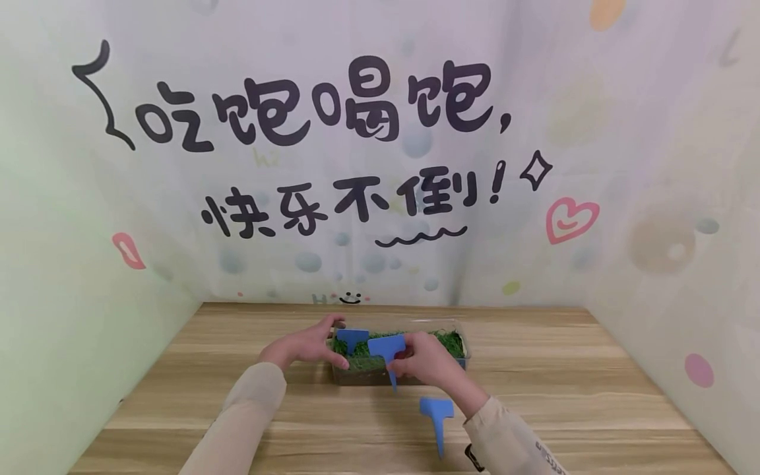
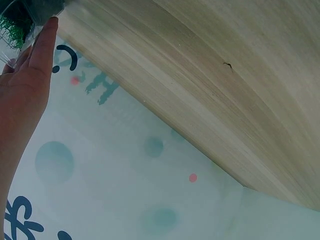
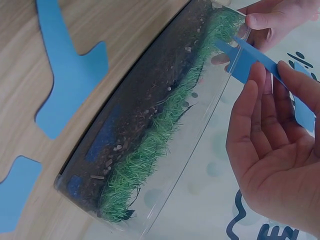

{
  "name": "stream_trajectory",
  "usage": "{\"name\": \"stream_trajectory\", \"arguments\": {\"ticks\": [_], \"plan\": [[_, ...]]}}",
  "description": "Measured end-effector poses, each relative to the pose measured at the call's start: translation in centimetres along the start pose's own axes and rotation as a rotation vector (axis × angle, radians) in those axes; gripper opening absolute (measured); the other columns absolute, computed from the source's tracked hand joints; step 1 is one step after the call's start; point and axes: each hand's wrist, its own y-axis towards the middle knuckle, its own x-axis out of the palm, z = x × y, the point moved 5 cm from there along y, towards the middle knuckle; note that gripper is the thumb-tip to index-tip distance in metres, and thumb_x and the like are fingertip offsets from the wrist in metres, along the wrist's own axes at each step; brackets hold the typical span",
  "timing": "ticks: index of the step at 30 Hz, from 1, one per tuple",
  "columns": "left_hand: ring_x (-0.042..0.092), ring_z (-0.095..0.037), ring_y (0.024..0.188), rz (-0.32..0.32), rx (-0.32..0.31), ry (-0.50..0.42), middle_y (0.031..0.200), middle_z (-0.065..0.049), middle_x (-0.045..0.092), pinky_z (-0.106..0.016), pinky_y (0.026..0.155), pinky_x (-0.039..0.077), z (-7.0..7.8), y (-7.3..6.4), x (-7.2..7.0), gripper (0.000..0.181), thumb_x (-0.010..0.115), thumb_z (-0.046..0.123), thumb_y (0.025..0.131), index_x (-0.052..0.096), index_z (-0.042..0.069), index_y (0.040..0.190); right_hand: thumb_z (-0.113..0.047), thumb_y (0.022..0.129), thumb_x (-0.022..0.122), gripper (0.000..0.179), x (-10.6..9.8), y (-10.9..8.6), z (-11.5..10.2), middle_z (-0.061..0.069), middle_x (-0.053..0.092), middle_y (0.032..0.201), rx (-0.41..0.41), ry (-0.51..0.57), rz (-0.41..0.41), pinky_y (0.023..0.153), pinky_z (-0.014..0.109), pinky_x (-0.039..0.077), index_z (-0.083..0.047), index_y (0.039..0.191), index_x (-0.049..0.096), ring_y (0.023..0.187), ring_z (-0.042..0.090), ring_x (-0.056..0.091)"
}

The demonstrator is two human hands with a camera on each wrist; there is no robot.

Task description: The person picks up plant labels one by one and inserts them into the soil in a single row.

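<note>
A clear plastic box (image 1: 356, 377) of dark soil topped with green grass (image 3: 165, 125) sits on the table. My left hand (image 1: 309, 342) grips its left end, thumb at the front and fingers toward the back; the left wrist view shows this hand (image 2: 32, 80) only at its edge. My right hand (image 1: 430, 359) pinches a blue T-shaped plant label (image 1: 386, 346) by its wide head. Its stem points down and overlaps the box's front wall in the head view. Another blue plant label (image 1: 353, 337) stands upright in the grass near my left hand.
On the wooden table in front of the box lies a blue plant label (image 1: 436, 419), close to my right sleeve (image 1: 510, 439). The right wrist view adds part of one more label (image 3: 20, 185). A printed cloth wall (image 1: 356, 270) rises behind the table.
</note>
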Motion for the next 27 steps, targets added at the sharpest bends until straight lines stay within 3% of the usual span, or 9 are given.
{"name": "stream_trajectory", "arguments": {"ticks": [4,9,16,22,27], "plan": [[0.027,-0.053,0.145,-0.004,0.000,0.001,0.159,-0.027,0.026,-0.062,0.116,0.029,0.05,0.00,0.08,0.099,0.079,0.021,0.086,0.013,-0.002,0.156,-0.009,0.088,0.074,0.009,-0.05,0.09,-0.06,0.006,0.073,0.078,0.007,0.010,0.011,0.071,0.044,0.059,-0.003,0.091,0.069,0.075,0.025,0.070],[0.027,-0.051,0.146,-0.004,-0.021,-0.013,0.159,-0.024,0.026,-0.061,0.116,0.030,-0.03,-0.05,0.03,0.098,0.079,0.021,0.086,0.013,0.000,0.156,-0.010,0.088,0.074,0.009,-0.21,0.24,-0.07,0.005,0.071,0.077,0.002,-0.002,0.020,0.069,0.040,0.059,-0.003,0.089,0.068,0.072,0.020,0.068],[0.027,-0.051,0.146,0.000,-0.024,-0.015,0.159,-0.024,0.026,-0.062,0.116,0.030,-0.13,-0.04,-0.06,0.098,0.079,0.021,0.086,0.014,0.001,0.156,-0.008,0.089,0.073,0.007,-0.41,0.38,-0.14,0.005,0.068,0.074,-0.033,0.013,0.020,0.068,0.044,0.057,-0.003,0.088,0.068,0.072,0.026,0.067],[0.026,-0.051,0.146,-0.004,-0.023,-0.019,0.159,-0.024,0.025,-0.062,0.116,0.030,-0.23,0.04,-0.04,0.098,0.079,0.022,0.086,0.013,0.001,0.156,-0.009,0.089,0.072,0.007,-0.51,0.47,-0.16,0.004,0.068,0.074,-0.030,0.005,0.029,0.062,0.034,0.054,-0.004,0.088,0.068,0.069,0.020,0.063],[0.026,-0.052,0.146,-0.005,-0.020,-0.015,0.159,-0.024,0.024,-0.062,0.116,0.030,-0.26,0.10,-0.04,0.098,0.079,0.022,0.086,0.013,0.001,0.156,-0.009,0.090,0.072,0.007,-0.66,0.57,-0.29,0.005,0.068,0.075,-0.032,0.002,0.034,0.055,0.029,0.047,-0.004,0.089,0.068,0.067,0.024,0.062]]}}
